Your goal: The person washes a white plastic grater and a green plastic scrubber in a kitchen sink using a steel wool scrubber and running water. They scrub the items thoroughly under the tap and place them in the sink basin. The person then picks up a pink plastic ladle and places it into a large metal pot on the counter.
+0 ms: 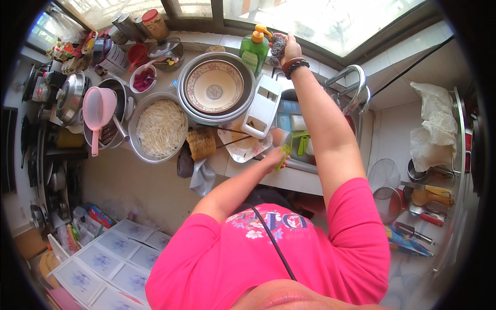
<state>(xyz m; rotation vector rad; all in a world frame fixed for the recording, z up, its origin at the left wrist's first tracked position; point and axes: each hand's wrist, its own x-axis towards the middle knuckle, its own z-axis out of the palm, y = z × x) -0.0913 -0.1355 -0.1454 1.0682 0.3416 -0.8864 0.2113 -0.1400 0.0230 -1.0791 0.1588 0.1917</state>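
Note:
My right hand (291, 48) holds a grey steel wool scourer (277, 50) under the yellow pump nozzle of a green soap bottle (254, 52) by the window. Lower down, my left hand (276, 159) grips a green plastic grater piece (285, 155) at the sink's near left edge. Another green piece (303, 145) lies in the sink, among blue and white items. A white plastic slicer frame (263, 106) rests tilted between the stacked bowls and the sink.
A patterned bowl (214, 91) sits in stacked metal basins. Left of it stand a basin of white shreds (158, 128) and a pink strainer (99, 108). Chopsticks cross a white dish (242, 151). A curved metal faucet (354, 87) rises at the sink's right.

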